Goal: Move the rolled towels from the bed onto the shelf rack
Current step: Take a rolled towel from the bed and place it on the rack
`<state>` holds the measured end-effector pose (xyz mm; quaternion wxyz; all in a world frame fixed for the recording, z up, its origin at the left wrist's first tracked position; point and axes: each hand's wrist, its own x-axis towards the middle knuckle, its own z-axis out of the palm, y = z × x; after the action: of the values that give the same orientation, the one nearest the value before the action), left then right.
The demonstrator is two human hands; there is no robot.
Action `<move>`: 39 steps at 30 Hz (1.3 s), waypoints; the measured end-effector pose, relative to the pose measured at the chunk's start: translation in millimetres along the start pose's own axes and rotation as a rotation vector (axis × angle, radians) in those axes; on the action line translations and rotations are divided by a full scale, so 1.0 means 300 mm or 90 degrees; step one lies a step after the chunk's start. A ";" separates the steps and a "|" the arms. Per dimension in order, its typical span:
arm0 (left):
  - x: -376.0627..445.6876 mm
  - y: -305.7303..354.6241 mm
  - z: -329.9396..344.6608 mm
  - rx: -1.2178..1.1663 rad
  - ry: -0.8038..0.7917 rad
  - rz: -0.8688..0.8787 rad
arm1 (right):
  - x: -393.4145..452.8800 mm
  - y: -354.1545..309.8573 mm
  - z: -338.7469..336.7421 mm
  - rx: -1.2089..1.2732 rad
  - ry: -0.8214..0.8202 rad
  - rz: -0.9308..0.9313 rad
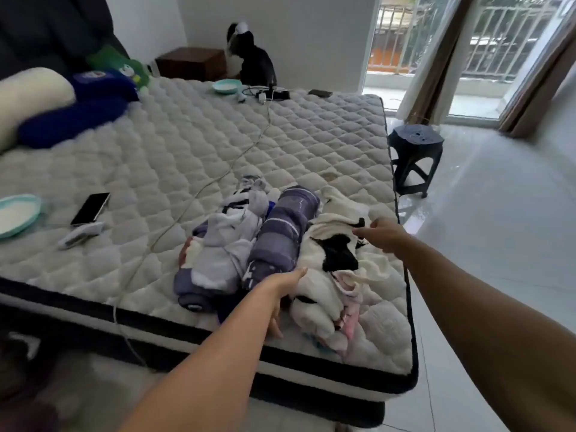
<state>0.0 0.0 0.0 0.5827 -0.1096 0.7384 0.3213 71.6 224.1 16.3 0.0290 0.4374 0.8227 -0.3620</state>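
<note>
Three rolled towels lie side by side near the front right corner of the bed. On the left is a grey and purple towel, in the middle a purple checked towel, on the right a white and black towel. My left hand reaches between the purple checked towel and the white one, fingers spread and pointing down at their near ends. My right hand hovers over the far end of the white and black towel, fingers loosely curled and touching the cloth. No shelf rack is in view.
A phone, a white remote and a teal plate lie on the mattress at left. A white cable runs across the bed. Pillows sit at the far left. A dark stool stands on the tiled floor beside the bed.
</note>
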 end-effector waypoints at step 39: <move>-0.800 -1.064 0.497 -0.664 0.464 0.304 | -0.970 -0.105 0.104 0.590 -0.353 -0.348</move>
<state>360.3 -206.9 95.6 0.0805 -0.3114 0.6400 0.6978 219.0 -10.0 117.2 -0.0454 0.0668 0.6238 -0.7774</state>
